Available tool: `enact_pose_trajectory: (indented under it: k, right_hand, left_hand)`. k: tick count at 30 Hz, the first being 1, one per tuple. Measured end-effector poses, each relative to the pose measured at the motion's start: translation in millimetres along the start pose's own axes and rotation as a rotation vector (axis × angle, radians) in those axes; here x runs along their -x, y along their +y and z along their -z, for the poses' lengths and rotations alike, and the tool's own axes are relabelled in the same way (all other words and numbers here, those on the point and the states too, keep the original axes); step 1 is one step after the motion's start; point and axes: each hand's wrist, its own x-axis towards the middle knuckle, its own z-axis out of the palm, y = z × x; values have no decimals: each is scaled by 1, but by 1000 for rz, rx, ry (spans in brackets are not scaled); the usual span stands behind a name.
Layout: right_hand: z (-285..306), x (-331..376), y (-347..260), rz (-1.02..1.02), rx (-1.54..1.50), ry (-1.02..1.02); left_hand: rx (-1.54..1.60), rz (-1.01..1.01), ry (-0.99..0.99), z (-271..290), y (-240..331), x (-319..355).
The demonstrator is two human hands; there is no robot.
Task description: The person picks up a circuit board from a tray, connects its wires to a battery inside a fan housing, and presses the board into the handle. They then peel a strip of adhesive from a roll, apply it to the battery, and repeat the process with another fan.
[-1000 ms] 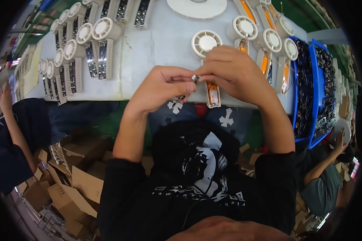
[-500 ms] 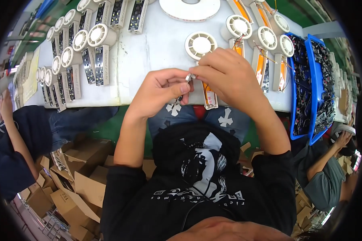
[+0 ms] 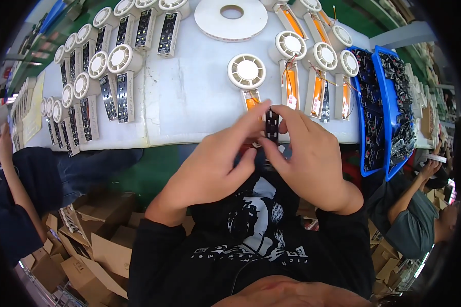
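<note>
Both hands meet above the near edge of the white table [image 3: 189, 102], pinching a small dark circuit board [image 3: 272, 126] between them. My left hand [image 3: 215, 163] grips its left side with thumb and fingers. My right hand [image 3: 312, 158] holds its right side and top. Just beyond the board lies a white handheld fan shell [image 3: 247, 72] with a round grille and an orange battery in its open handle.
Rows of white fan shells with dark boards [image 3: 102, 77] lie at the left, three more with orange batteries [image 3: 317, 66] at the right. A white tape roll [image 3: 230, 18] sits at the back. Two blue trays of boards [image 3: 389, 102] stand right. Cardboard boxes [image 3: 87, 240] and other people flank me.
My hands have drawn back toward my body and lowered in view, and the small dark board now stands upright between my fingertips, off the fan handle.
</note>
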Motion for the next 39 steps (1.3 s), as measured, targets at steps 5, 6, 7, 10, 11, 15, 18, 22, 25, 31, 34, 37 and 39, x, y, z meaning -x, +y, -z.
enact_pose_trajectory:
  k: [5, 6, 7, 10, 11, 15, 18, 22, 25, 31, 34, 37, 39]
  right_hand:
    - [-1, -7, 25, 120, 251, 8]
    - [-1, -10, 30, 145, 278, 4]
    - [0, -14, 33, 168, 305, -1]
    - [14, -31, 28, 70, 39, -338]
    - [17, -33, 28, -4, -95, -500]
    - [16, -34, 39, 180, -91, -348]
    - [-3, -29, 33, 47, -155, -61]
    - [-17, -25, 32, -36, 29, -12]
    - [-19, -20, 28, -32, 165, -66]
    - [-32, 0, 1, 26, 411, -118]
    - [-34, -1, 5, 26, 384, -102]
    - [-34, 0, 6, 20, 361, -103]
    - [-33, 1, 6, 5, 349, -118]
  left_hand:
    - [-764, -566, 240, 18, -12, -42]
    - [-762, -571, 251, 22, -20, -52]
    - [-733, -580, 225, 25, -30, -63]
    - [-684, -582, 194, 32, -47, -74]
    - [-668, -577, 175, 34, -48, -75]
    - [-633, -571, 134, 37, -49, -72]
    - [-640, -589, 131, 38, -47, -71]
    - [-648, -605, 139, 37, -48, -73]
    - [-607, -586, 146, 39, -56, -74]
    - [-443, -447, 199, 30, -51, -71]
    - [-567, -470, 330, 24, -49, -64]
    - [-1051, -673, 314, 31, -55, -47]
    - [-1085, -667, 307, 30, -55, -46]
